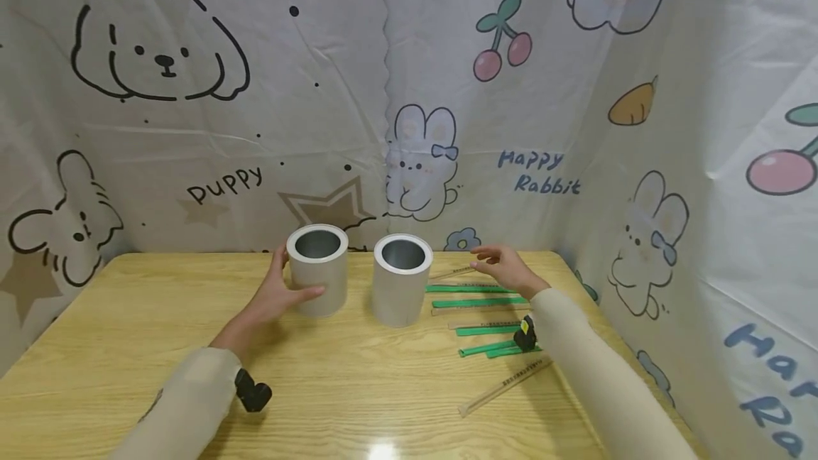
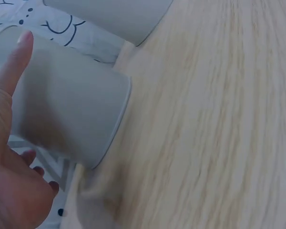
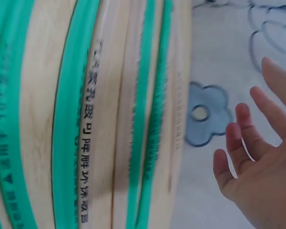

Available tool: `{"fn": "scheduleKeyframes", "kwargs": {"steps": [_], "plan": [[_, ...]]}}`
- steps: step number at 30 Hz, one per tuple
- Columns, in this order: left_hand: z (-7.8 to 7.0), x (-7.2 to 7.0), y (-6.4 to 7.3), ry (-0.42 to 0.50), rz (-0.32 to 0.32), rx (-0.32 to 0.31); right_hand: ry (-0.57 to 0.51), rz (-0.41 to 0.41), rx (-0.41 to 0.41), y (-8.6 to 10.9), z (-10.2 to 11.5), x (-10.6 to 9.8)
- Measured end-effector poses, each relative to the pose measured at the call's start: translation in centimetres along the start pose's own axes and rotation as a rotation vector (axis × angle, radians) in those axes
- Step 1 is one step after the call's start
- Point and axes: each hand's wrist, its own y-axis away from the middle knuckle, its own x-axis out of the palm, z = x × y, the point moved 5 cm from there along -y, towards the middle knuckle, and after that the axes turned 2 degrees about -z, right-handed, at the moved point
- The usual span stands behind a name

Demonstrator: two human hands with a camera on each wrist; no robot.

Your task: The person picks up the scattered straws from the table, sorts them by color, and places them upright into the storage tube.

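Observation:
Two pale cylindrical containers with white rims and grey insides stand upright on the table. My left hand (image 1: 279, 294) is at the left container (image 1: 319, 288), thumb across its front and fingers round its left and far side; the left wrist view has the thumb lying along its wall (image 2: 69, 95). Just to the right stands the second container (image 1: 400, 297), apart from the first. Several straws, some green (image 1: 476, 302) and some in clear printed wrappers (image 1: 505, 387), lie on the right side. My right hand (image 1: 508, 270) hovers over the farthest straws, fingers loosely bent, holding nothing.
The wooden table (image 1: 319, 403) ends at a patterned cloth (image 1: 307, 133) that hangs behind it and along the right side. A black wrist camera (image 1: 253, 392) is strapped to the left sleeve, another (image 1: 525, 334) to the right one.

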Motion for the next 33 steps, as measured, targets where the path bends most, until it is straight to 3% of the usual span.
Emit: {"fn": "scheduleKeyframes", "kwargs": {"steps": [7, 11, 14, 19, 23, 28, 31, 33], "plan": [[0.3, 1.5, -0.6, 0.090, 0.020, 0.021, 0.132, 0.077, -0.028, -2.1, -1.3, 1.3], [0.5, 1.5, -0.8, 0.086, 0.030, -0.009, 0.220, 0.097, -0.055, -2.9, -1.7, 2.1], [0.6, 1.4, -0.9, 0.089, 0.033, -0.018, 0.279, 0.098, -0.024, -3.5, -2.0, 2.7], [0.6, 1.3, -0.9, 0.094, 0.041, -0.018, 0.337, -0.010, 0.063, -4.0, -2.4, 2.9], [0.5, 1.5, -0.9, 0.093, 0.042, -0.029, 0.353, -0.106, 0.077, -3.9, -2.8, 2.4], [0.6, 1.6, -0.8, 0.089, 0.051, -0.049, 0.301, -0.129, 0.061, -3.5, -2.3, 1.1], [0.8, 1.6, -0.8, 0.089, 0.050, -0.055, 0.157, -0.158, 0.027, -3.3, 0.0, -0.3], [0.9, 1.5, -0.8, 0.088, 0.048, -0.060, 0.011, -0.200, 0.000, -3.2, 2.7, -1.2]]}}
